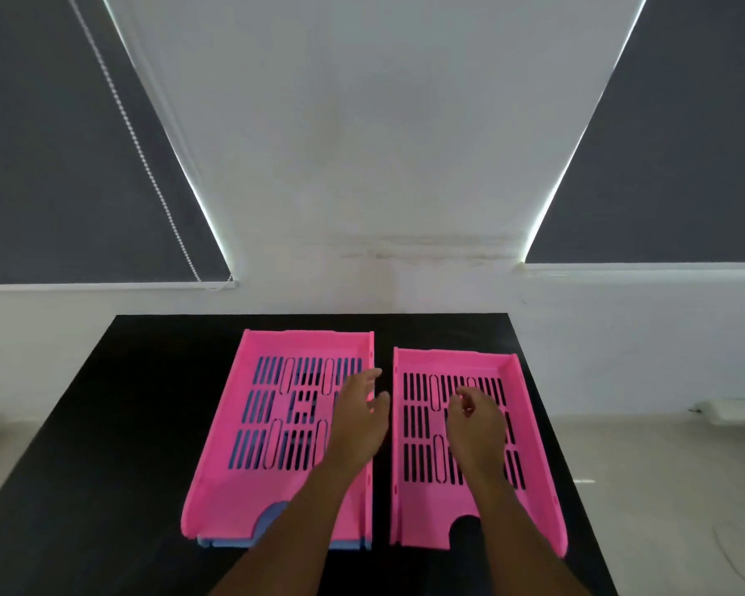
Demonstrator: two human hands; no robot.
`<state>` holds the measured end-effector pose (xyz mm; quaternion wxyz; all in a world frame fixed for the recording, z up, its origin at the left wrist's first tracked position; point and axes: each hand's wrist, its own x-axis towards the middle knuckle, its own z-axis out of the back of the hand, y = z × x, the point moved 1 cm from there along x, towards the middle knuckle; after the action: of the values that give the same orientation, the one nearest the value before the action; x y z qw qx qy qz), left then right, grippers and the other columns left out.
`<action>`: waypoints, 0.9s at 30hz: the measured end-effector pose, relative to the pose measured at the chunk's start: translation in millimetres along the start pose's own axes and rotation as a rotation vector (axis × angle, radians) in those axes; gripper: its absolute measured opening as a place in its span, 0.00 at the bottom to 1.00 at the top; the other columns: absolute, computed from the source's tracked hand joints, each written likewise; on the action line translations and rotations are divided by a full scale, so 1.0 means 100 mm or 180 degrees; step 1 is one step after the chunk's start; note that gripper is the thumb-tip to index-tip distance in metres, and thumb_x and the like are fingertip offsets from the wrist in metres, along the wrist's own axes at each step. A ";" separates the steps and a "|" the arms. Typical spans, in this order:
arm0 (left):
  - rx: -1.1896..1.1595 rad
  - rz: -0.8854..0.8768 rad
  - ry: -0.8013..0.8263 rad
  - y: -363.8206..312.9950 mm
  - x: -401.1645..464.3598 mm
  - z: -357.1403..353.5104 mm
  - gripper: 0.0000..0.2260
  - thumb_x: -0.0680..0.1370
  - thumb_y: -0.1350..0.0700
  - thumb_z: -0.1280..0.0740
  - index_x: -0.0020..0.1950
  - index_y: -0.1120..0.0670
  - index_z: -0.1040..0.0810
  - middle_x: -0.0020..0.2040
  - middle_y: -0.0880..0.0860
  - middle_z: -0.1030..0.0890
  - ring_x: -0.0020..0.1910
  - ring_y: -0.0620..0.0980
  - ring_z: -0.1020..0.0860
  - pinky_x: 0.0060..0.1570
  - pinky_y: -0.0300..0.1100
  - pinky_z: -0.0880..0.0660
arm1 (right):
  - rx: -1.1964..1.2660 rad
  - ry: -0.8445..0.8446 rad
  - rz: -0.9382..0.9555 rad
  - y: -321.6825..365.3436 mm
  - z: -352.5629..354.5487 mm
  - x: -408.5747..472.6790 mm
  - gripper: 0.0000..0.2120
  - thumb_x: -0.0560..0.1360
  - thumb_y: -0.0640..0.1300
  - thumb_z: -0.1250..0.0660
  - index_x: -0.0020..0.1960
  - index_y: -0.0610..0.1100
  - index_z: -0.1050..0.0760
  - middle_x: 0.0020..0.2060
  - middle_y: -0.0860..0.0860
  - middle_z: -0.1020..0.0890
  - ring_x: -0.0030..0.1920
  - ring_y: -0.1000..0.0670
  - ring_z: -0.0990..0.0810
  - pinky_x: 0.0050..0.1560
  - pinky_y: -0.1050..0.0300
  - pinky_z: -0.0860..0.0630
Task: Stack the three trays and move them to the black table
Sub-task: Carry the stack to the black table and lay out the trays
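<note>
Two pink slotted trays lie side by side on the black table (138, 423). The left pink tray (233, 466) rests on a blue tray (272, 516), which shows only through the slots and at the front edge. The right pink tray (418, 509) lies alone on the table. My left hand (360, 423) hovers over the right edge of the left stack, fingers apart, holding nothing. Over the middle of the right tray is my right hand (476, 428), with loosely curled fingers and nothing in it.
The table stands against a white wall with dark roller blinds (61, 144) on both sides. A bead cord (147, 165) hangs by the left blind. Pale floor (663, 488) lies to the right of the table.
</note>
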<state>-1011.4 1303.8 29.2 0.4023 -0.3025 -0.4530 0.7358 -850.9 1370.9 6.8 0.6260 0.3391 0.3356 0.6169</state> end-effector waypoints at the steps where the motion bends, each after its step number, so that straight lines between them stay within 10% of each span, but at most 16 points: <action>1: 0.0007 -0.0050 -0.0122 0.02 0.02 0.15 0.18 0.80 0.62 0.36 0.70 0.56 0.27 0.66 0.51 0.26 0.66 0.47 0.27 0.66 0.45 0.27 | 0.0013 0.0074 0.0042 0.07 -0.08 -0.06 0.07 0.80 0.39 0.37 0.50 0.43 0.20 0.41 0.51 0.19 0.39 0.57 0.22 0.41 0.64 0.24; 9: 0.1132 0.0287 -0.1246 0.72 -0.18 1.39 0.18 0.77 0.60 0.33 0.66 0.54 0.26 0.65 0.53 0.26 0.66 0.54 0.28 0.68 0.57 0.30 | -0.0005 0.0801 0.0064 0.30 -0.73 -0.57 0.04 0.79 0.44 0.34 0.52 0.46 0.22 0.43 0.51 0.18 0.42 0.55 0.20 0.39 0.67 0.27; 13: 0.0650 0.1152 -0.0873 1.18 -0.36 1.75 0.21 0.81 0.61 0.39 0.74 0.58 0.34 0.70 0.58 0.30 0.53 0.52 0.21 0.48 0.49 0.19 | -0.0192 0.0870 -0.0010 0.24 -0.94 -0.81 0.06 0.80 0.40 0.36 0.45 0.44 0.23 0.42 0.45 0.19 0.37 0.52 0.21 0.34 0.66 0.29; 16: 0.0636 0.1301 -0.0423 1.37 -0.45 1.82 0.09 0.83 0.60 0.43 0.57 0.58 0.24 0.53 0.59 0.18 0.40 0.45 0.20 0.36 0.38 0.24 | -0.0396 0.0668 -0.0095 0.23 -1.04 -0.92 0.09 0.81 0.39 0.38 0.43 0.39 0.23 0.45 0.41 0.22 0.35 0.55 0.26 0.34 0.69 0.32; 23: 0.0262 0.0977 -0.0465 1.38 -0.46 2.10 0.09 0.84 0.59 0.44 0.57 0.56 0.24 0.44 0.52 0.18 0.40 0.45 0.18 0.34 0.34 0.27 | -0.0408 0.0298 0.0266 0.58 -1.13 -1.01 0.09 0.81 0.38 0.39 0.52 0.36 0.21 0.47 0.44 0.25 0.39 0.58 0.27 0.36 0.72 0.31; 27: 0.0280 0.0865 -0.0692 1.40 -0.44 2.47 0.09 0.83 0.61 0.43 0.55 0.57 0.23 0.42 0.51 0.19 0.38 0.45 0.19 0.34 0.34 0.28 | -0.0379 0.0292 0.0430 0.84 -1.38 -1.07 0.09 0.81 0.39 0.38 0.46 0.38 0.22 0.43 0.46 0.25 0.38 0.52 0.23 0.42 0.53 0.18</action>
<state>-1234.4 1123.5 6.0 0.2607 -0.2617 -0.4161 0.8309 -1014.0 1266.3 2.2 0.5860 0.2945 0.3030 0.6914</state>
